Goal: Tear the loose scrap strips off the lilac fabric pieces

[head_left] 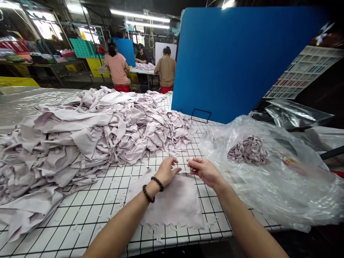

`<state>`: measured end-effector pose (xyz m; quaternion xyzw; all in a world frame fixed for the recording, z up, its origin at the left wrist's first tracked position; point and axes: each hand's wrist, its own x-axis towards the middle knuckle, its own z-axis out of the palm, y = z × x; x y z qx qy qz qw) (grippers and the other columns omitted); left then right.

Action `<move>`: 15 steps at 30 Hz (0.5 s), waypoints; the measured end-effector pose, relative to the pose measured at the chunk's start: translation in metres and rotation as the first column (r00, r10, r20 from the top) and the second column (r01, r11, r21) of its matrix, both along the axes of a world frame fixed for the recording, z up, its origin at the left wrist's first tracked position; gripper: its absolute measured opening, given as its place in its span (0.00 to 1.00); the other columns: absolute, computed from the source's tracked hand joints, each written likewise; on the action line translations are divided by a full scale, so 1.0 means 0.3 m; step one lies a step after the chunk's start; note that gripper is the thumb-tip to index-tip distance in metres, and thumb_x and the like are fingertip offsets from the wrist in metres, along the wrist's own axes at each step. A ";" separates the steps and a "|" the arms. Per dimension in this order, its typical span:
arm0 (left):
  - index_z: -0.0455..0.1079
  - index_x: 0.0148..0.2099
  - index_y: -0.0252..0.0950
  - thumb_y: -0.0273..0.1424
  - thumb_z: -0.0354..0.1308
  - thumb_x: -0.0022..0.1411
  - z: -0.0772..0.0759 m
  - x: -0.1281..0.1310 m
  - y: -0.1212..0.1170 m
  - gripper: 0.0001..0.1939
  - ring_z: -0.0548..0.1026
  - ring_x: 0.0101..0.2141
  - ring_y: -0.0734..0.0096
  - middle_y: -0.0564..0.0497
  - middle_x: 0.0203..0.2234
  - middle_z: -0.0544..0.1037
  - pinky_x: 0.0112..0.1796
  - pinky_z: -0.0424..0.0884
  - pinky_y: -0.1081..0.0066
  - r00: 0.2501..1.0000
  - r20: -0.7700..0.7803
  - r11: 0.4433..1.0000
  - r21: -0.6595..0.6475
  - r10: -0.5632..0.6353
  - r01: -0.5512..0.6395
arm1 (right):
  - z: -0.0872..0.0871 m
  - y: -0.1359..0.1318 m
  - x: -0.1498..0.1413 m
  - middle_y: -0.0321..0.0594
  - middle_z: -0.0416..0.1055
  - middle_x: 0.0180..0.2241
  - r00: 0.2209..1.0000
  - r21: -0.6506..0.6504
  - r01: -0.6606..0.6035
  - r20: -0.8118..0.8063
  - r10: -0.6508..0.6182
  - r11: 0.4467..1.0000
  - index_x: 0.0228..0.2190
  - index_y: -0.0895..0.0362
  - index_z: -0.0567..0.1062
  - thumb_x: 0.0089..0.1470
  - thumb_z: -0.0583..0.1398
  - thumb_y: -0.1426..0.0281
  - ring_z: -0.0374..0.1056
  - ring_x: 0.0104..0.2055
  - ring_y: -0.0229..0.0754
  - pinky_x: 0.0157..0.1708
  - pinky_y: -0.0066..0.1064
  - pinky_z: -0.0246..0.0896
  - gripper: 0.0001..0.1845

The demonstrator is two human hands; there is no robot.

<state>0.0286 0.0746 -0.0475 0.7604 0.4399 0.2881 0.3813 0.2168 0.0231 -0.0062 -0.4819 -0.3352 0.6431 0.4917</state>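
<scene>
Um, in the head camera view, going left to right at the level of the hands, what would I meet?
Heap of pale fabric pieces, left hand, right hand, clear plastic bag.

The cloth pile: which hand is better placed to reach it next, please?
Probably the left hand: it is nearer to the cloth pile, most of which lies on its side. The right hand is farther, nearer to the plastic bag.

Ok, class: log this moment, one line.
left hand: open; right hand: fingertips together; near both: flat pale lilac cloth; leftward: pale lilac fabric heap
</scene>
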 end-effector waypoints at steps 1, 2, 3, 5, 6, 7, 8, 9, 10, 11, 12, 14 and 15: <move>0.70 0.41 0.36 0.34 0.61 0.54 0.008 -0.032 -0.034 0.12 0.68 0.36 0.68 0.49 0.35 0.70 0.39 0.65 0.67 0.999 -0.047 1.000 -0.009 -0.014 0.014 | -0.028 -0.023 -0.015 0.36 0.71 0.27 0.999 -0.023 -0.012 0.047 0.013 1.000 0.27 0.60 0.77 0.41 0.69 0.66 0.63 0.26 0.31 0.29 0.26 0.63 0.12; 0.70 0.40 0.36 0.34 0.60 0.55 0.013 -0.059 -0.069 0.10 0.68 0.37 0.66 0.49 0.34 0.70 0.40 0.65 0.67 0.994 -0.098 0.999 -0.034 -0.042 0.039 | -0.056 -0.046 -0.032 0.37 0.71 0.27 0.996 -0.046 -0.024 0.084 0.028 0.999 0.26 0.61 0.77 0.40 0.70 0.66 0.64 0.26 0.32 0.30 0.27 0.63 0.12; 0.70 0.39 0.37 0.34 0.60 0.55 0.014 -0.080 -0.103 0.10 0.68 0.38 0.64 0.49 0.34 0.71 0.41 0.65 0.66 0.986 -0.147 0.996 -0.062 -0.075 0.066 | -0.081 -0.069 -0.048 0.38 0.72 0.27 0.993 -0.068 -0.042 0.105 0.049 0.997 0.26 0.61 0.77 0.39 0.70 0.65 0.65 0.26 0.32 0.30 0.27 0.63 0.13; 0.70 0.38 0.37 0.32 0.61 0.53 0.010 -0.098 -0.164 0.09 0.67 0.41 0.62 0.49 0.34 0.70 0.42 0.64 0.64 0.969 -0.217 0.991 -0.085 -0.116 0.099 | -0.123 -0.106 -0.079 0.39 0.73 0.28 0.989 -0.096 -0.078 0.118 0.090 0.992 0.27 0.61 0.77 0.40 0.69 0.64 0.66 0.26 0.34 0.30 0.28 0.63 0.14; 0.69 0.39 0.36 0.31 0.61 0.53 0.006 -0.096 -0.187 0.10 0.67 0.42 0.61 0.49 0.35 0.69 0.43 0.64 0.64 0.968 -0.226 0.994 -0.068 -0.104 0.091 | -0.138 -0.118 -0.092 0.40 0.73 0.28 0.987 -0.098 -0.085 0.125 0.097 0.991 0.27 0.61 0.77 0.40 0.69 0.63 0.66 0.26 0.34 0.30 0.29 0.63 0.15; 0.68 0.39 0.36 0.28 0.61 0.52 0.001 -0.090 -0.206 0.11 0.66 0.42 0.62 0.49 0.37 0.68 0.43 0.64 0.64 0.973 -0.217 0.997 -0.035 -0.074 0.068 | -0.151 -0.125 -0.102 0.40 0.74 0.27 0.986 -0.095 -0.086 0.136 0.099 0.992 0.28 0.61 0.77 0.40 0.69 0.63 0.67 0.27 0.35 0.30 0.29 0.63 0.15; 0.66 0.41 0.36 0.25 0.61 0.51 -0.004 -0.081 -0.220 0.13 0.66 0.42 0.63 0.49 0.38 0.66 0.43 0.65 0.65 0.981 -0.193 0.999 0.004 -0.034 0.035 | -0.161 -0.129 -0.110 0.40 0.74 0.27 0.985 -0.085 -0.080 0.148 0.092 0.993 0.28 0.61 0.76 0.40 0.69 0.62 0.68 0.27 0.36 0.31 0.29 0.63 0.16; 0.64 0.42 0.36 0.23 0.60 0.50 -0.009 -0.072 -0.230 0.15 0.65 0.42 0.65 0.49 0.40 0.64 0.44 0.65 0.66 0.987 -0.160 0.999 0.041 0.009 -0.002 | -0.168 -0.130 -0.114 0.39 0.73 0.26 0.984 -0.073 -0.069 0.159 0.080 0.995 0.28 0.61 0.76 0.40 0.69 0.62 0.68 0.28 0.37 0.31 0.29 0.63 0.16; 0.63 0.42 0.36 0.21 0.59 0.50 -0.014 -0.065 -0.237 0.17 0.65 0.42 0.66 0.49 0.40 0.63 0.43 0.66 0.67 0.990 -0.131 0.997 0.065 0.041 -0.032 | -0.173 -0.129 -0.117 0.39 0.73 0.26 0.984 -0.058 -0.057 0.166 0.066 0.997 0.28 0.60 0.76 0.39 0.69 0.62 0.68 0.29 0.38 0.32 0.30 0.63 0.16; 0.62 0.42 0.36 0.20 0.59 0.50 -0.019 -0.060 -0.242 0.17 0.65 0.41 0.67 0.49 0.40 0.62 0.43 0.66 0.67 0.992 -0.116 0.996 0.077 0.055 -0.046 | -0.176 -0.127 -0.117 0.39 0.73 0.26 0.984 -0.042 -0.050 0.169 0.056 0.998 0.28 0.60 0.76 0.39 0.69 0.61 0.69 0.30 0.38 0.33 0.30 0.63 0.16; 0.62 0.41 0.37 0.21 0.59 0.50 -0.025 -0.058 -0.245 0.16 0.65 0.40 0.67 0.50 0.40 0.62 0.43 0.66 0.66 0.992 -0.115 0.996 0.080 0.051 -0.042 | -0.178 -0.126 -0.116 0.39 0.74 0.27 0.984 -0.025 -0.048 0.169 0.051 0.999 0.28 0.59 0.76 0.40 0.69 0.61 0.69 0.31 0.39 0.34 0.30 0.63 0.16; 0.63 0.39 0.37 0.23 0.59 0.52 -0.039 -0.062 -0.249 0.12 0.65 0.39 0.66 0.50 0.38 0.63 0.43 0.66 0.65 0.990 -0.136 0.997 0.080 0.018 -0.007 | -0.178 -0.123 -0.111 0.39 0.74 0.29 0.982 0.001 -0.047 0.181 0.046 0.999 0.28 0.58 0.76 0.41 0.68 0.61 0.68 0.33 0.39 0.36 0.31 0.62 0.15; 0.64 0.38 0.37 0.25 0.60 0.53 -0.047 -0.065 -0.250 0.10 0.65 0.40 0.65 0.50 0.37 0.64 0.43 0.66 0.64 0.989 -0.151 0.996 0.083 0.001 0.011 | -0.178 -0.123 -0.108 0.39 0.74 0.30 0.979 0.011 -0.048 0.198 0.045 0.999 0.27 0.58 0.76 0.41 0.68 0.60 0.68 0.33 0.39 0.36 0.31 0.61 0.15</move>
